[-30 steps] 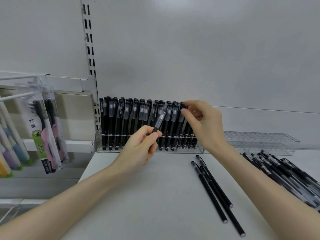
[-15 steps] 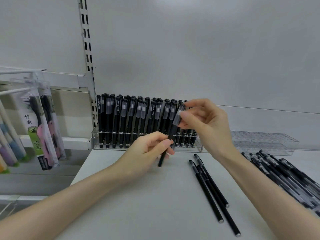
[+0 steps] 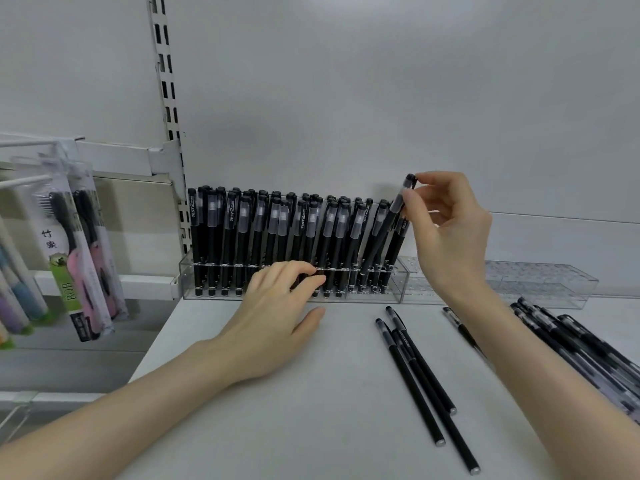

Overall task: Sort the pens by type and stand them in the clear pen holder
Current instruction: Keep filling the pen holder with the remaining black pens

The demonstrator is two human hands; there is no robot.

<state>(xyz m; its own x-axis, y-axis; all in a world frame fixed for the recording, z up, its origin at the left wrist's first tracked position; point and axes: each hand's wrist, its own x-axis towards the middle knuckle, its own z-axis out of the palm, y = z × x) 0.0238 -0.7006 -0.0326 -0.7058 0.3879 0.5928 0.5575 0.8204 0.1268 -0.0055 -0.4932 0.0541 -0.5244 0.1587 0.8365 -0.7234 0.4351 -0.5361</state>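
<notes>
Spotter: Wall (image 3: pixel 381 98) of plain pale grey panel fills everything above you, with a slotted white upright (image 3: pixel 165 98) running up its left side.

Checker: And under your arms?

Spotter: White shelf (image 3: pixel 277 427), matte. At its back, against the wall, stands the clear pen holder (image 3: pixel 187 278), packed nearly full with upright black capped pens (image 3: pixel 256 237). An empty clear holder (image 3: pixel 540 282) sits just beside it on the right.

Checker: Where are your hands?

Spotter: Apart. Your right hand (image 3: pixel 446 230) pinches one black pen (image 3: pixel 384 233) by its cap, between thumb and fingertips. That pen leans, its lower end down in the clear pen holder's right end. Your left hand (image 3: pixel 273 313) lies on the shelf gripping nothing, fingers loosely bent, their tips touching the holder's front wall.

Checker: Loose stock?

Spotter: A heap of clear-barrelled pens (image 3: pixel 588 348) at your right, and three black pens (image 3: pixel 415 375) lying between your forearms.

Checker: Any writing?

Spotter: "TEST2" runs along several of the standing pens. The packaged brushes (image 3: pixel 69 237) hanging at the left carry a green label that looks like "BOB", plus two characters too small for me to read.
</notes>
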